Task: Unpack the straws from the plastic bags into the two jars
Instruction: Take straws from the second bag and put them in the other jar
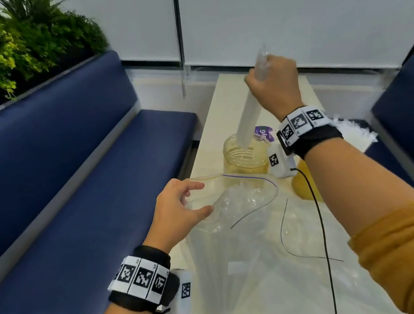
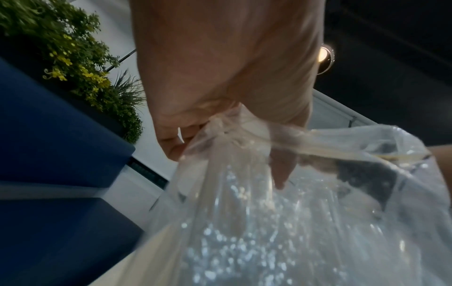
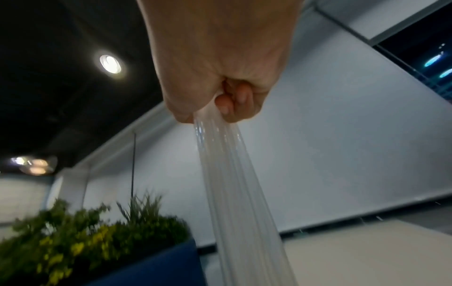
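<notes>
My right hand [image 1: 273, 80] grips a bundle of clear straws [image 1: 247, 115] near its top end, fingers curled round it [image 3: 232, 104]. The bundle slants down and its lower end sits inside the mouth of a clear jar [image 1: 246, 158] on the table. A second jar [image 1: 304, 184], yellowish, stands to the right, mostly hidden behind my right wrist. My left hand [image 1: 180, 207] pinches the crumpled open edge of a clear zip bag [image 1: 242, 199] at the table's left edge. In the left wrist view the bag [image 2: 293, 222] hangs from the fingers [image 2: 176, 139].
More clear bags [image 1: 253, 268] with straws lie flat on the cream table [image 1: 330, 298] near me. A purple label [image 1: 262, 131] lies behind the jar. A blue bench [image 1: 75, 199] runs along the left, another blue seat [image 1: 408, 106] on the right. A black cable [image 1: 320, 221] hangs from my right wrist.
</notes>
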Tool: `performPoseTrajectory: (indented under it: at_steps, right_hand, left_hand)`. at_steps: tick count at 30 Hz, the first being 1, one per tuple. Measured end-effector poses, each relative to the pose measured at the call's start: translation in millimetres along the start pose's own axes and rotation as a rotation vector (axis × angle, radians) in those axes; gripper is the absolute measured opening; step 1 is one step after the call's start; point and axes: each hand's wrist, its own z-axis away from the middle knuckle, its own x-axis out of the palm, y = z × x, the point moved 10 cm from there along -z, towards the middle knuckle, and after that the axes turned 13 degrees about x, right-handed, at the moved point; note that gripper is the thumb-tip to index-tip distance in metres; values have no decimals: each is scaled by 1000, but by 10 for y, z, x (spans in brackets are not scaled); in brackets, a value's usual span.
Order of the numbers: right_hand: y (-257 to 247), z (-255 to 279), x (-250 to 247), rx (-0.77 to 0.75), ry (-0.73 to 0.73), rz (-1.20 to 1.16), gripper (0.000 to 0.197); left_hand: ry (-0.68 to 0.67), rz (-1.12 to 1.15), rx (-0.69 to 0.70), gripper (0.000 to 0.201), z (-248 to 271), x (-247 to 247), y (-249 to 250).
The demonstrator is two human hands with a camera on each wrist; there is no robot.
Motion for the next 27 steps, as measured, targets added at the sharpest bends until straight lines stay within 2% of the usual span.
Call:
performPoseTrajectory:
  at_steps: [4,8,11,13,15,17,20,21,22,25,26,27]
  right_hand:
    - [400,213,613,124,-197,24,27]
    - [711,485,1123,213,-492,197,52]
    - [894,670,1260,352,-706,173,62]
    - [978,680,1171,412,-709,168,70]
    - [936,604,955,359,-641,305,83]
    - [787,507,698,276,-540,419,82]
    - [367,478,260,196,-438,324,47]
    - [189,546,164,152,-466,263,38]
    - [11,688,151,95,-571,198,34]
    - [-437,1517,292,-22,-1088,39,25]
    - [-539,1770,335,-96,-1179,28,22]
    - [-621,1960,372,-183,-1194,40,20]
  left_hand:
    - [-16,-33,20,44,25,-79,31]
    - [-36,-46,47,46,25,-113,58]
    - [-49,-41,70,41,13,-85,82]
    - [-62,-44,88,35,2,-64,145]
    - [-87,-38,88,33,-22,-45,207]
    - [-123,-39,72,37,-40,-21,261]
    - [-189,-148,56,46,-76,9,367]
    - [-214,-209,64,50,-90,19,425]
    - [-236,-266,72,53,-104,25,495]
    - [-279,-325,74,52,-130,63,691]
    - [-292,-312,71,45,-129,92,737]
    - [-297,-300,67,36,-126,113,763]
